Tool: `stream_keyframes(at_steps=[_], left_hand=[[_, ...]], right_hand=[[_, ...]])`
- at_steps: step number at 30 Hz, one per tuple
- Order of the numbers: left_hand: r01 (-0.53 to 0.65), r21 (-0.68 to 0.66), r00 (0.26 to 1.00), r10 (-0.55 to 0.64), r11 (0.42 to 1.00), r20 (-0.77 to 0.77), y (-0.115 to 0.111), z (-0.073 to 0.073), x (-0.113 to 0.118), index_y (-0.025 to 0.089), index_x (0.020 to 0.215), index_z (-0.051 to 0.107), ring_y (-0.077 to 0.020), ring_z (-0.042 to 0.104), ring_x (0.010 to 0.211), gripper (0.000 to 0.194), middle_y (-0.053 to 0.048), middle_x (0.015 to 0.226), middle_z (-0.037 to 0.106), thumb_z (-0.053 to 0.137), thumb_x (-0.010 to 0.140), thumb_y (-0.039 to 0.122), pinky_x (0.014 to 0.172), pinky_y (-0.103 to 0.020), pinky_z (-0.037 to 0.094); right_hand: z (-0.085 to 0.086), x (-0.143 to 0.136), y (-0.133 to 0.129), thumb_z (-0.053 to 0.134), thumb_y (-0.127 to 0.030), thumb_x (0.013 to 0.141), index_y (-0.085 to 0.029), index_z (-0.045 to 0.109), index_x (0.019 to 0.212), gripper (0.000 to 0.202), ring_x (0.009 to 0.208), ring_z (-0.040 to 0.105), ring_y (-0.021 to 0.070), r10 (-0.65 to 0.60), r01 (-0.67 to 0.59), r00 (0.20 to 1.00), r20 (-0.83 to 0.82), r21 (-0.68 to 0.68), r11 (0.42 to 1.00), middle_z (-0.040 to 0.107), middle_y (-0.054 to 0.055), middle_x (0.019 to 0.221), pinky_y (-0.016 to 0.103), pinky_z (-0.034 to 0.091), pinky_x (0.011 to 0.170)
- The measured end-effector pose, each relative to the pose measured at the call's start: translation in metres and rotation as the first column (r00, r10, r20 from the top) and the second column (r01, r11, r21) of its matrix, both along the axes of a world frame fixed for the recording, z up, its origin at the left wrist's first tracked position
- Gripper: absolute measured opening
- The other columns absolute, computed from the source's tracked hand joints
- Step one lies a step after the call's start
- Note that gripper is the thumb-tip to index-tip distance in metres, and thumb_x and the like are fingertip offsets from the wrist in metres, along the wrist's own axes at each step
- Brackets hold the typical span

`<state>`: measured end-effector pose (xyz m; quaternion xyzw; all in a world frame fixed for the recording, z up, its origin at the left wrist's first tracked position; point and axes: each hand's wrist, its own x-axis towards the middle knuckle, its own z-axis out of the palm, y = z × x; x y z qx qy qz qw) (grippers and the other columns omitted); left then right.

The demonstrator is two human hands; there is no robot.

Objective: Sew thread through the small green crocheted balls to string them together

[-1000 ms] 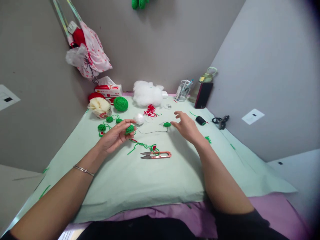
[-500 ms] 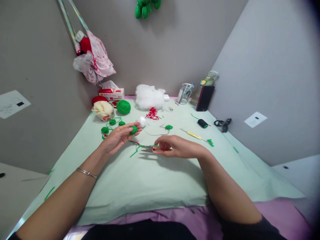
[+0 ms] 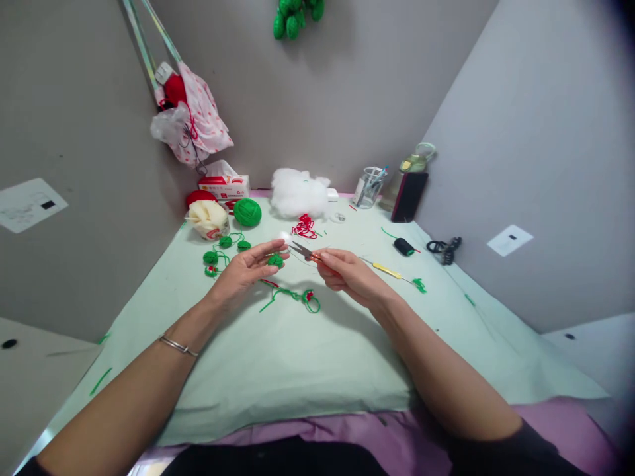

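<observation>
My left hand [image 3: 252, 264] holds a small green crocheted ball [image 3: 275, 260] between thumb and fingers. In my right hand [image 3: 347, 271] is a pair of small scissors [image 3: 308, 252] with orange handles, its pointed blades aimed left toward the green ball. The blade tips are close to the left fingertips; whether they touch any thread I cannot tell. Below the hands, a green yarn piece with a red centre [image 3: 309, 297] and trailing strands lies on the cloth. Just behind the left fingertips, a small white ball [image 3: 286, 237] is partly hidden.
Small green balls [image 3: 210, 258] lie left, near a green yarn ball [image 3: 247, 212] and a tissue box [image 3: 225, 186]. White stuffing [image 3: 299, 193] and red yarn scraps [image 3: 305, 227] sit behind. To the right are a yellow-handled hook [image 3: 387, 270], black thread spool [image 3: 403, 246] and phone [image 3: 409, 197].
My right hand has raised the scissors from over the cloth, up beside the green ball. The red-centred green piece is now uncovered. My left hand has shifted slightly right with the ball.
</observation>
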<state>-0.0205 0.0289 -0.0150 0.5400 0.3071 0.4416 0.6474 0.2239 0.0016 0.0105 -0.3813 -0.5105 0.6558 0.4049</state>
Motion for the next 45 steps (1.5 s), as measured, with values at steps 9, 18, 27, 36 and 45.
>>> stream_keyframes(at_steps=[9, 18, 27, 36, 45], left_hand=[[-0.039, 0.067, 0.997, 0.044, 0.997, -0.070, -0.003, -0.003, 0.001, 0.027, 0.129, 0.071, -0.0306, 0.052, 0.138, 0.056, -0.009, 0.145, 0.062, 0.086, 0.075, 0.022, 0.103, -0.036, 0.051], [0.012, 0.063, 0.997, -0.007, 0.998, -0.072, -0.004, -0.003, 0.004, 0.025, 0.129, 0.071, -0.0331, 0.060, 0.129, 0.056, -0.012, 0.146, 0.061, 0.084, 0.075, 0.020, 0.080, -0.031, 0.058], [0.014, 0.062, 0.996, -0.009, 0.998, -0.084, -0.008, 0.000, 0.009, 0.025, 0.123, 0.075, -0.0303, 0.062, 0.127, 0.054, -0.009, 0.138, 0.068, 0.085, 0.071, 0.016, 0.101, -0.039, 0.052], [0.025, 0.030, 0.994, -0.022, 0.999, -0.106, -0.005, 0.004, 0.003, 0.026, 0.127, 0.072, -0.0322, 0.062, 0.125, 0.057, -0.011, 0.143, 0.063, 0.085, 0.072, 0.020, 0.081, -0.033, 0.059], [0.052, 0.053, 0.990, -0.045, 0.997, -0.137, -0.003, 0.005, -0.004, 0.030, 0.128, 0.073, -0.0288, 0.065, 0.117, 0.053, -0.011, 0.146, 0.061, 0.084, 0.076, 0.029, 0.085, -0.035, 0.058]], right_hand=[[-0.013, -0.009, -0.002, 0.065, -0.059, 0.089, -0.014, 0.064, 0.100, 0.046, 0.058, 0.044, 0.0103, 0.115, -0.159, 0.953, 0.281, 0.138, 0.978, 0.048, -0.004, 0.064, 0.025, 0.032, 0.057], [-0.006, -0.015, -0.010, 0.046, -0.054, 0.100, -0.019, 0.042, 0.072, 0.045, 0.063, 0.028, 0.0108, -0.027, -0.218, 0.842, 0.539, 0.386, 0.897, 0.030, -0.004, 0.068, 0.027, 0.022, 0.058], [-0.002, -0.019, -0.011, 0.052, -0.049, 0.096, -0.016, 0.062, 0.076, 0.040, 0.061, 0.029, 0.0106, -0.083, -0.123, 0.856, 0.510, 0.356, 0.926, 0.034, -0.004, 0.064, 0.027, 0.021, 0.058], [0.002, 0.003, -0.007, 0.068, -0.048, 0.089, -0.016, 0.075, 0.107, 0.037, 0.073, 0.055, 0.0124, 0.523, -0.657, 0.667, 0.531, 0.087, 0.749, 0.067, 0.002, 0.085, 0.024, 0.043, 0.066], [-0.010, 0.030, 0.025, 0.044, -0.027, 0.104, -0.018, 0.071, 0.112, 0.030, 0.096, 0.067, 0.0209, -0.454, -0.208, 0.270, 0.849, 0.512, 0.834, 0.071, 0.011, 0.112, 0.032, 0.050, 0.085]])
